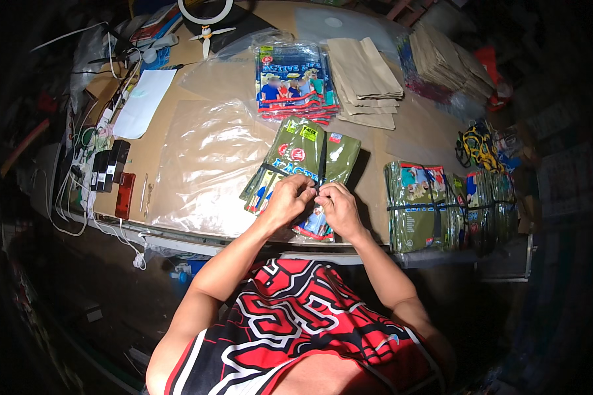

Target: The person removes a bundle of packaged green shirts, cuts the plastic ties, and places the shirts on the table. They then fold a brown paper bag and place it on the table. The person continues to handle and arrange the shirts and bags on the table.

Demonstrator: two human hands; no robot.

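A bundle of olive-green garments in printed clear plastic packs [342, 150] lies tilted near the table's front edge. A black strap [323, 157] crosses it lengthwise, and another dark band runs across it. My left hand [290, 198] pinches the strap between thumb and fingers where the bands meet. Close beside it, my right hand [340, 206] grips the same spot with bent fingers. The knot or crossing itself is mostly hidden by my fingertips. My hands also cover part of the bundle's lower front.
Strapped bundles of similar packs [420, 217] stand at the right. Behind are blue printed plastic bags [291, 79] and brown paper bags [370, 74]. Clear plastic sheeting [202, 163] covers the left middle. Cables [74, 182], a red device [124, 195] and white paper [146, 101] lie left.
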